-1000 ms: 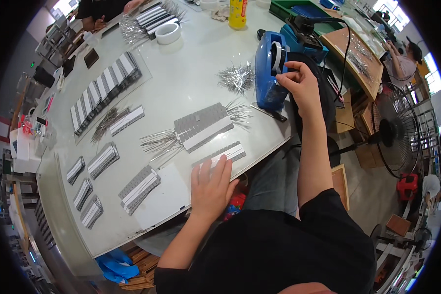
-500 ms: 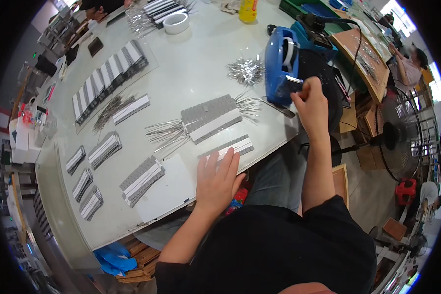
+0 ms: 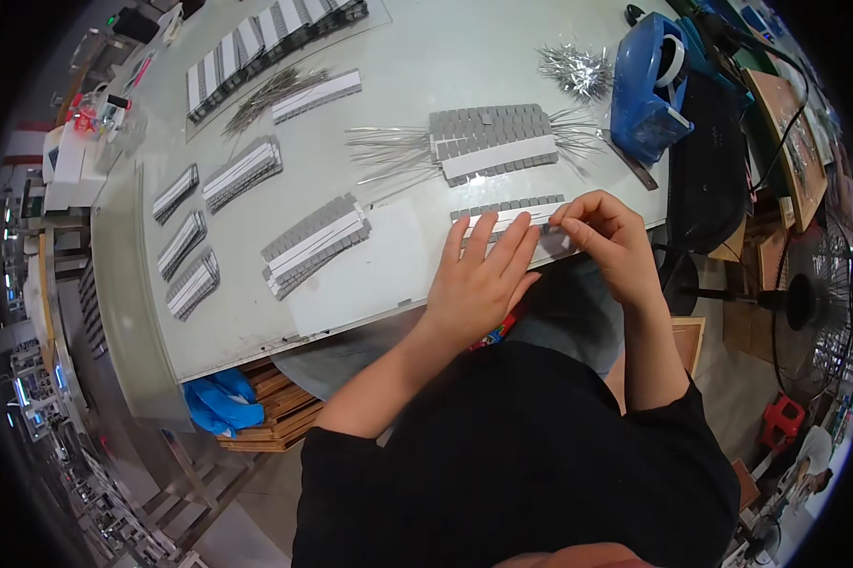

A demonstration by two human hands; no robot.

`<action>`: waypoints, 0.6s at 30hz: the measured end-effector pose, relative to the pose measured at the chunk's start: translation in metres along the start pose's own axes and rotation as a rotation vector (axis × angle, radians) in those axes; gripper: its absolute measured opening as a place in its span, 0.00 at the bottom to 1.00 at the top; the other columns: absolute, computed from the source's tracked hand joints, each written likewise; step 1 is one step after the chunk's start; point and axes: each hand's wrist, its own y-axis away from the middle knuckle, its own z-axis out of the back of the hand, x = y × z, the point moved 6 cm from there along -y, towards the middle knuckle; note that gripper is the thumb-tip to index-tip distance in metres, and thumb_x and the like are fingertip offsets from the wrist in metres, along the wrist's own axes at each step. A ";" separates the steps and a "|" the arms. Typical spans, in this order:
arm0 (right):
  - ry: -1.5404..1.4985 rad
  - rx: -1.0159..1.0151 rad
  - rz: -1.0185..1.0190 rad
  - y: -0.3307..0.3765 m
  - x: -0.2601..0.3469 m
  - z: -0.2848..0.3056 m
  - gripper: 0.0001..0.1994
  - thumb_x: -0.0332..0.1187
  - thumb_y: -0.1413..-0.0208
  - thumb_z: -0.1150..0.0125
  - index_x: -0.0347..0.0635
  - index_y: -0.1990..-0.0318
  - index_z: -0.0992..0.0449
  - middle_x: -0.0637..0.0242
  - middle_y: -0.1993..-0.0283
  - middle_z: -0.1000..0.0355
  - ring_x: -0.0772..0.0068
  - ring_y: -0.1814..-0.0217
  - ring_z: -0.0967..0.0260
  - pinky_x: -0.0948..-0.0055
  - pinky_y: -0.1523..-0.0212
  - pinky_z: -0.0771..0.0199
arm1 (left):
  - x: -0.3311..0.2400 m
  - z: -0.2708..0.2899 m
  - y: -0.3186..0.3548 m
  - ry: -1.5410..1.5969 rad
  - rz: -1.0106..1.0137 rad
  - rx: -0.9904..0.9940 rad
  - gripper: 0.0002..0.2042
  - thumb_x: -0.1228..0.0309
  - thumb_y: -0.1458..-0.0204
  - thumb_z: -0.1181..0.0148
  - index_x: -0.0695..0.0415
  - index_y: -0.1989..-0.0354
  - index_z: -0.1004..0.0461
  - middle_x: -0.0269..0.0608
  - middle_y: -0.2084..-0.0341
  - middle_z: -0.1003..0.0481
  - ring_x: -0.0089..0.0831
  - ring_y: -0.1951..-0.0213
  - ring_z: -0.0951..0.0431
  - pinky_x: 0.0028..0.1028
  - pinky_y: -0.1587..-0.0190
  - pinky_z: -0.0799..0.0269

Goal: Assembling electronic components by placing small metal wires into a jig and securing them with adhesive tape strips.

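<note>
A grey-and-white slatted strip (image 3: pixel 512 204) lies near the front edge of the table. My left hand (image 3: pixel 474 289) rests flat on it, fingers stretched out and a little apart. At the strip's right end my right hand (image 3: pixel 613 248) is closed in a pinch, its fingertips close to the left ones. Between them seems to be a small piece of tape, hardly visible. Just beyond lies a wider grey slatted piece (image 3: pixel 488 123) with a white band and thin metal wires (image 3: pixel 393 142) sticking out at both ends. The blue tape dispenser (image 3: pixel 638 90) stands at the far right.
Several stacks of slatted strips (image 3: pixel 318 241) lie on the left, with a long row (image 3: pixel 256 52) behind them. A heap of silvery scraps (image 3: pixel 578 71) and a flat metal tool (image 3: pixel 632 163) are near the dispenser. A black pouch (image 3: pixel 706 180) and a fan (image 3: pixel 805 303) are at right.
My right hand has left the tape dispenser and come to the strip's right end, beside my left hand. The left hand stays on the strip. The view has shifted, so the table things appear higher and farther right.
</note>
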 end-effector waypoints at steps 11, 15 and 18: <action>0.643 -0.129 0.275 -0.016 0.007 -0.004 0.05 0.29 0.48 0.31 0.41 0.64 0.20 0.61 0.44 0.30 0.55 0.40 0.35 0.65 0.42 0.34 | -0.002 0.001 0.000 0.028 -0.015 -0.007 0.28 0.56 0.46 0.34 0.53 0.38 0.28 0.37 0.40 0.29 0.43 0.41 0.32 0.48 0.35 0.39; 0.760 -0.194 0.336 -0.016 0.009 -0.009 0.04 0.28 0.49 0.31 0.41 0.66 0.19 0.60 0.49 0.29 0.55 0.45 0.34 0.63 0.44 0.33 | -0.003 0.000 -0.002 0.028 -0.006 -0.012 0.28 0.56 0.47 0.33 0.51 0.37 0.28 0.37 0.41 0.29 0.43 0.41 0.32 0.49 0.36 0.39; 0.777 -0.200 0.360 -0.018 0.010 -0.009 0.04 0.27 0.50 0.31 0.41 0.66 0.19 0.60 0.51 0.29 0.55 0.46 0.34 0.62 0.45 0.33 | -0.003 0.000 -0.003 0.022 -0.002 -0.006 0.29 0.55 0.47 0.33 0.50 0.37 0.28 0.37 0.41 0.29 0.43 0.41 0.32 0.49 0.36 0.39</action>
